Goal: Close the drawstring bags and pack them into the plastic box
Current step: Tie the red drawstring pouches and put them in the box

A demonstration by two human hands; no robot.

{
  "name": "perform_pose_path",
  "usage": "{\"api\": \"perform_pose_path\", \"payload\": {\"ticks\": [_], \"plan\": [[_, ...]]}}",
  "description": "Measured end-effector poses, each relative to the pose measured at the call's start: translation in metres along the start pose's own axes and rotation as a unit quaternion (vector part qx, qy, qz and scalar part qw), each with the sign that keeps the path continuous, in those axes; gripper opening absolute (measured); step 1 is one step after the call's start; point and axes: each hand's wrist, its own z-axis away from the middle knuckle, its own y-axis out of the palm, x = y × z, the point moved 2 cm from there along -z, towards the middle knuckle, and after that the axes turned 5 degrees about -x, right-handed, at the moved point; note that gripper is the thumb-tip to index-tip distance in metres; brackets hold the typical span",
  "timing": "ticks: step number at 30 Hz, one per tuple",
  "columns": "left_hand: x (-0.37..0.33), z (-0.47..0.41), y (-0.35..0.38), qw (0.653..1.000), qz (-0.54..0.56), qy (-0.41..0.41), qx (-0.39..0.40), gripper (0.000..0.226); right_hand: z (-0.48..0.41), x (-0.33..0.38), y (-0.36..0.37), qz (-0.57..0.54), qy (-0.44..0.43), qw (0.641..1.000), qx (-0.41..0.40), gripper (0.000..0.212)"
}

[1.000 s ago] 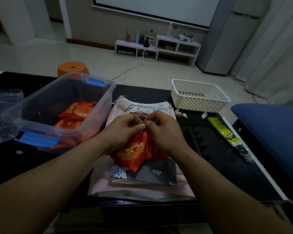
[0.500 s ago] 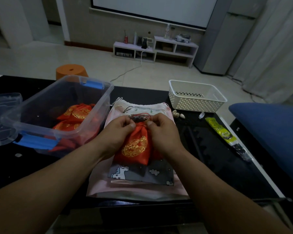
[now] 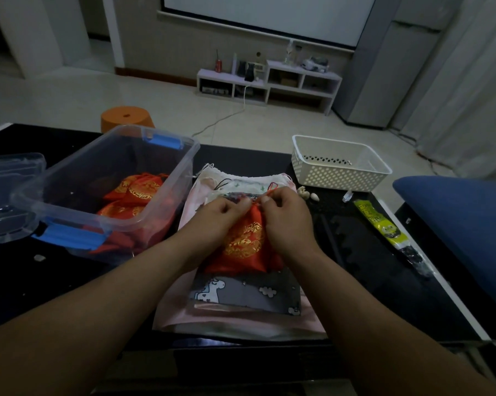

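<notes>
A red drawstring bag (image 3: 245, 247) with a gold emblem lies on a stack of flat bags: a grey unicorn-print bag (image 3: 241, 292) over pink bags (image 3: 172, 310). My left hand (image 3: 215, 218) and my right hand (image 3: 286, 218) both pinch the red bag's gathered mouth from either side. The bag's red cord loops up by my right thumb. The clear plastic box (image 3: 155, 172) with blue latches stands open to the left and holds several red bags (image 3: 135, 192).
The box's clear lid (image 3: 9, 192) lies at the far left. A white perforated basket (image 3: 338, 164) stands at the back right of the black table (image 3: 369, 252), with small shells and a yellow-green packet (image 3: 384, 227) near it. A blue cushion (image 3: 464, 224) is at right.
The red bag has been lowered flat onto the stack and shifted slightly away from me. Both hands still pinch its mouth, which looks more tightly gathered.
</notes>
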Motion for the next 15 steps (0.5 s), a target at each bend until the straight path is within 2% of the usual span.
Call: {"api": "perform_pose_path", "payload": {"ticks": [2, 5, 8, 10, 13, 15], "plan": [[-0.003, 0.004, 0.000, 0.997, -0.055, 0.054, -0.023, 0.024, -0.001, 0.004, -0.002, -0.011, -0.013, 1.000, -0.011, 0.015], [-0.015, 0.009, -0.003, 0.985, -0.085, 0.120, -0.085, 0.023, -0.001, 0.008, -0.003, -0.066, 0.019, 0.998, -0.007, 0.016], [-0.031, 0.016, -0.011, 0.972, -0.104, 0.159, -0.136, 0.020, 0.006, 0.012, -0.005, -0.123, 0.114, 0.978, 0.120, 0.043], [-0.042, 0.021, -0.016, 0.967, -0.098, 0.179, -0.151, 0.019, 0.014, 0.019, -0.009, -0.151, 0.140, 0.960, 0.190, 0.039], [-0.057, 0.030, -0.023, 0.953, -0.104, 0.213, -0.187, 0.019, 0.020, 0.033, -0.010, -0.218, 0.111, 0.952, 0.185, 0.029], [-0.068, 0.036, -0.031, 0.945, -0.103, 0.228, -0.209, 0.017, 0.020, 0.041, -0.004, -0.201, 0.078, 0.964, 0.154, 0.026]]}}
